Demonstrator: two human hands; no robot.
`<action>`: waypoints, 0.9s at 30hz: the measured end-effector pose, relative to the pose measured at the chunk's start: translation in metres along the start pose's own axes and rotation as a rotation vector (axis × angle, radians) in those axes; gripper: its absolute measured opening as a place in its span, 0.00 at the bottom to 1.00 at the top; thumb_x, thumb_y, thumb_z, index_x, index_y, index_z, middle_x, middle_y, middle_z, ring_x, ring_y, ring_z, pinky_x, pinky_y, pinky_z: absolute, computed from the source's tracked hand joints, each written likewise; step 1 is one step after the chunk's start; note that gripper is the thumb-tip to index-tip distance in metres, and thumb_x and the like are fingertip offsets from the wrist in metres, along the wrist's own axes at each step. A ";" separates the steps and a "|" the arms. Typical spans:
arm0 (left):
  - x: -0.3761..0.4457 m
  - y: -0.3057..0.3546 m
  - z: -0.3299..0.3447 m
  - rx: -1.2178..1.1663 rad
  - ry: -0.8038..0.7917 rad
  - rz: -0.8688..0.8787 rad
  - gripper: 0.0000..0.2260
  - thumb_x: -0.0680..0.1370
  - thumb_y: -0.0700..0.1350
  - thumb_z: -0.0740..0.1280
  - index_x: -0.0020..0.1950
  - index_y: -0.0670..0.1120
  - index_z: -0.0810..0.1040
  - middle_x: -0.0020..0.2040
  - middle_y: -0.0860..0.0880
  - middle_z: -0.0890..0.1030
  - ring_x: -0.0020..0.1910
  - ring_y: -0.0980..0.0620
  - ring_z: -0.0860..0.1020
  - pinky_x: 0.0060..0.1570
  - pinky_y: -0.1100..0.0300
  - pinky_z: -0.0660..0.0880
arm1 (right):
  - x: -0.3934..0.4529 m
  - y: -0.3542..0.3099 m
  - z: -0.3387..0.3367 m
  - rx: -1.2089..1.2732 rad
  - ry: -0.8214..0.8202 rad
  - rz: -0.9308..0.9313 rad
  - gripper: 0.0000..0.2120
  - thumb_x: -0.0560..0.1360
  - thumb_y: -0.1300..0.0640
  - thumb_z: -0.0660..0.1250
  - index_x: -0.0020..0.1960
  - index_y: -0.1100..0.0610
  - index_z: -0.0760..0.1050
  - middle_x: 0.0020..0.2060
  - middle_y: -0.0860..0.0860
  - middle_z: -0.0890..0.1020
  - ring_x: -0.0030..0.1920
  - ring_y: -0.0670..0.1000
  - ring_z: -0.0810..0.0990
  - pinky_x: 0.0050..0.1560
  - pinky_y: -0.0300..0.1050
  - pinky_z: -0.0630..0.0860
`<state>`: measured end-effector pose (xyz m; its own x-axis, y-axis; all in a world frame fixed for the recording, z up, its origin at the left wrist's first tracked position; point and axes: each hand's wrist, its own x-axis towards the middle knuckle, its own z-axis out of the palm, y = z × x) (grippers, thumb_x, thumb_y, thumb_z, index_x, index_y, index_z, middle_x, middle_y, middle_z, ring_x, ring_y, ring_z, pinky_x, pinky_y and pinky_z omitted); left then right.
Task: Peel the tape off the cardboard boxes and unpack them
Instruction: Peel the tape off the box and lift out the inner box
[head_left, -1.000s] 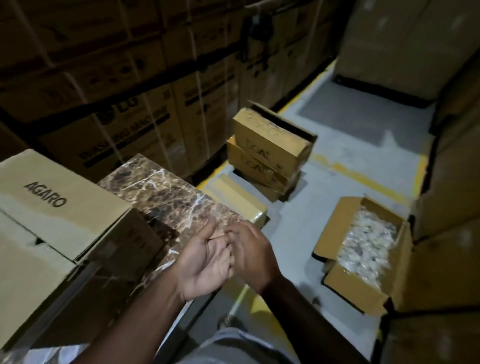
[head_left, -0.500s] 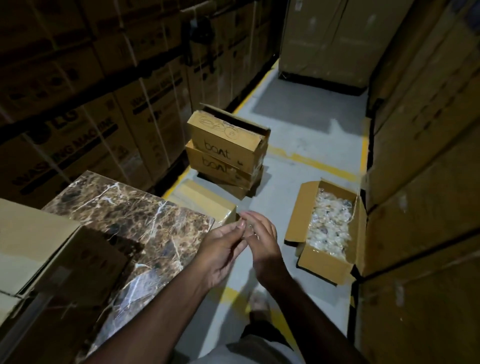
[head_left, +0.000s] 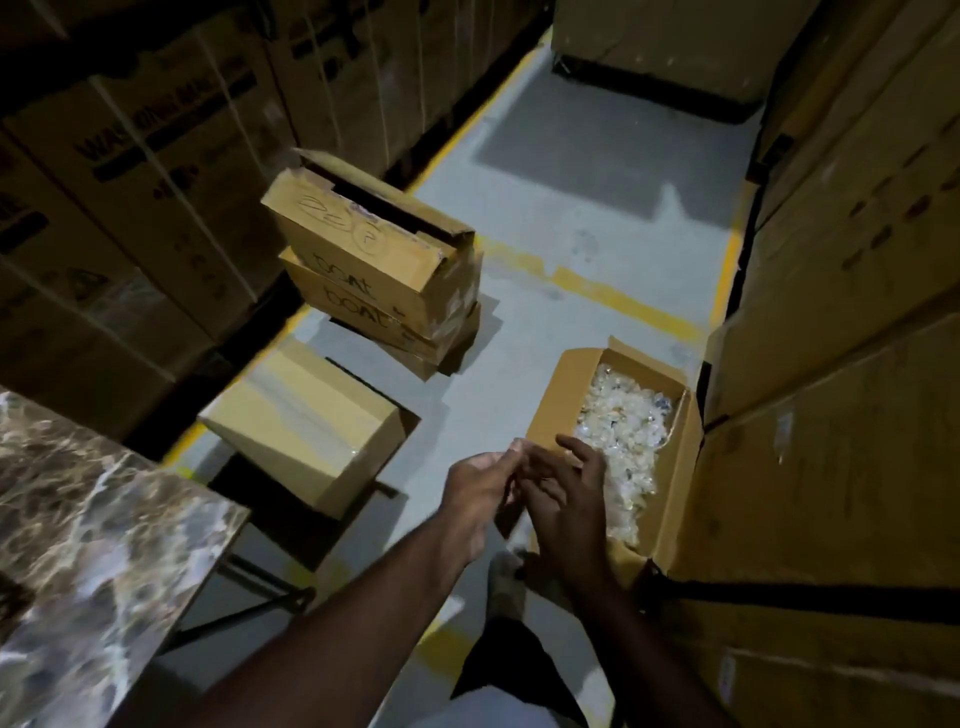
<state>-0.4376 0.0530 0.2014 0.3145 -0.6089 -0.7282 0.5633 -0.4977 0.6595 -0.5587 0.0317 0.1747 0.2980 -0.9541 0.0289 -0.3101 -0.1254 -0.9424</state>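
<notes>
My left hand (head_left: 475, 499) and my right hand (head_left: 569, 501) meet in front of me, fingertips touching, above the near left corner of an open cardboard box (head_left: 553, 400). That box lies on the floor and is full of small clear-wrapped items (head_left: 626, 441). The right hand's fingers are spread and relaxed. The left hand's fingertips are bunched together; whether they pinch anything is too dark to tell. A shut box with clear tape along its top (head_left: 306, 415) lies on the floor to the left.
Two stacked boxes marked "boat" (head_left: 374, 275) stand further back, the top one's flap ajar. A brown marble table top (head_left: 83, 525) is at the lower left. Tall stacks of large cartons (head_left: 852, 260) line both sides of the grey floor with yellow lines (head_left: 613, 296).
The view has swung right and down, and the box on the table has left the frame. Both hands moved together from the table's edge to above the open box.
</notes>
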 end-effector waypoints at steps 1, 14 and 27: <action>0.015 0.000 0.024 0.029 0.011 -0.031 0.17 0.80 0.50 0.72 0.51 0.34 0.85 0.45 0.38 0.86 0.41 0.43 0.83 0.45 0.54 0.82 | 0.016 0.014 -0.016 -0.007 0.005 0.036 0.24 0.78 0.65 0.73 0.62 0.37 0.80 0.64 0.43 0.74 0.58 0.46 0.82 0.55 0.48 0.83; 0.156 -0.015 0.186 0.960 -0.198 0.088 0.15 0.83 0.48 0.66 0.68 0.45 0.78 0.64 0.47 0.82 0.60 0.50 0.80 0.56 0.62 0.74 | 0.162 0.235 -0.142 -0.149 0.338 0.657 0.13 0.73 0.53 0.79 0.56 0.52 0.82 0.53 0.54 0.84 0.54 0.56 0.82 0.49 0.45 0.81; 0.194 -0.014 0.207 1.098 -0.165 0.189 0.13 0.84 0.46 0.66 0.68 0.45 0.78 0.60 0.49 0.82 0.52 0.54 0.79 0.49 0.65 0.73 | 0.216 0.264 -0.169 -0.106 0.255 0.834 0.10 0.80 0.64 0.66 0.58 0.58 0.83 0.50 0.50 0.82 0.56 0.55 0.81 0.54 0.44 0.74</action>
<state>-0.5423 -0.1862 0.0897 0.1726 -0.7661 -0.6191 -0.4862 -0.6129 0.6229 -0.7292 -0.2539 -0.0117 -0.2702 -0.7761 -0.5698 -0.4232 0.6273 -0.6538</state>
